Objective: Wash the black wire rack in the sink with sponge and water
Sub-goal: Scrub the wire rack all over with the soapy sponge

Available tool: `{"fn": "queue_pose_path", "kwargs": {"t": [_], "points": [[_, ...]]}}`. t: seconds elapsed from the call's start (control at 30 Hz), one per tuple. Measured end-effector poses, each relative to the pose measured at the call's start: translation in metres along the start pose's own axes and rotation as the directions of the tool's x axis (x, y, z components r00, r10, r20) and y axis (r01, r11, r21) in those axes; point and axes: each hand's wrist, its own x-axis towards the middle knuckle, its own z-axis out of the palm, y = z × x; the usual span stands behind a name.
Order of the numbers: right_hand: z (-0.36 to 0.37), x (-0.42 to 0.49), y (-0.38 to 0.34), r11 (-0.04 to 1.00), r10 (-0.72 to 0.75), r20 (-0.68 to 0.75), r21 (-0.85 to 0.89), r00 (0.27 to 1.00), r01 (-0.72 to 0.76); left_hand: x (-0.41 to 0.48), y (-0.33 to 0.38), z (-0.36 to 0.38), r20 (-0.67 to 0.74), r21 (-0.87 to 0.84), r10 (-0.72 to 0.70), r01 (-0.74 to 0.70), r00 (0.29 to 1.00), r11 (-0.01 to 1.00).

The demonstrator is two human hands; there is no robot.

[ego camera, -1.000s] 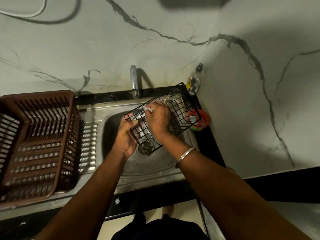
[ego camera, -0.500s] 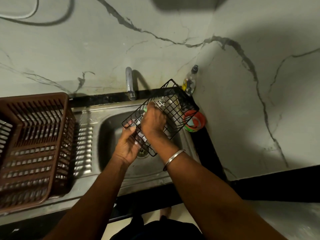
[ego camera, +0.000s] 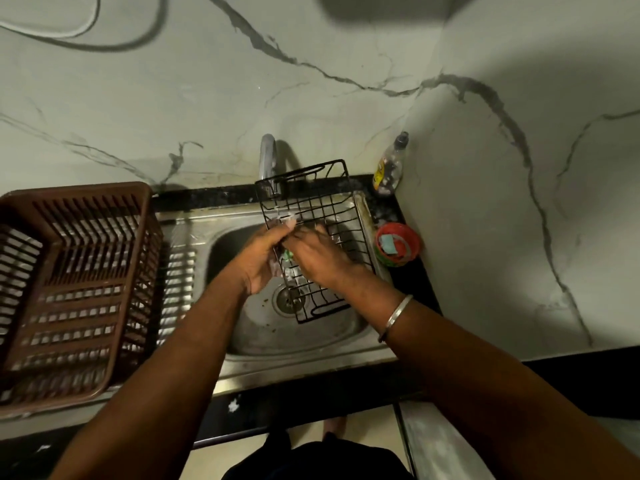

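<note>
Scrubbing the black wire rack (ego camera: 322,237) over the sink (ego camera: 311,341), under the tap (ego camera: 267,161).
The left hand (ego camera: 258,259) grips the rack's left edge; the right hand (ego camera: 317,252) is closed on a green sponge (ego camera: 287,254) (barely visible) against the grid. Doing it well probably means steadying the tilted rack and working along each wire, crossings included.

sponge (ego camera: 287,255): mostly hidden between hands | basket (ego camera: 69,289): cut off left
</note>
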Motion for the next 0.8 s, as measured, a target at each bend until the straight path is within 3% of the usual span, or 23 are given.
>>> {"fn": "queue_pose_path", "kwargs": {"t": [0.13, 0.2, 0.27, 0.33, 0.4, 0.43, 0.63, 0.8], "points": [[-0.005, -0.012, 0.011, 0.992, -0.085, -0.026, 0.092, 0.996, 0.087, 0.009, -0.020, -0.002, -0.054, -0.052, 0.005, -0.008, 0.999, 0.999], [-0.008, -0.019, 0.011, 0.985, -0.105, -0.105, 0.126, 0.989, 0.118, 0.010, -0.026, -0.002, -0.069, -0.082, -0.003, -0.003, 0.998, 0.997], [-0.011, -0.025, 0.010, 0.987, 0.032, -0.272, 0.159, 0.962, 0.012, 0.009, -0.030, 0.000, -0.067, -0.105, -0.007, -0.001, 0.998, 0.994], [-0.011, -0.026, 0.012, 0.952, 0.298, -0.416, 0.194, 0.859, -0.237, 0.009, -0.034, 0.000, -0.084, -0.129, -0.016, 0.005, 0.996, 0.992], [-0.010, -0.021, 0.009, 0.877, 0.480, -0.441, 0.250, 0.759, -0.410, 0.010, -0.037, 0.003, -0.099, -0.150, -0.022, 0.007, 0.995, 0.989], [-0.008, -0.017, 0.004, 0.858, 0.513, -0.416, 0.268, 0.750, -0.438, 0.010, -0.039, 0.004, -0.090, -0.153, -0.022, 0.008, 0.996, 0.988], [-0.003, -0.019, -0.004, 0.911, 0.390, -0.285, 0.258, 0.875, -0.322, 0.011, -0.037, 0.005, -0.087, -0.139, -0.005, -0.007, 0.996, 0.990], [-0.020, -0.010, -0.002, 0.940, 0.311, -0.072, 0.170, 0.948, -0.296, 0.007, -0.039, 0.000, -0.099, -0.127, -0.010, -0.003, 0.995, 0.992]]}}
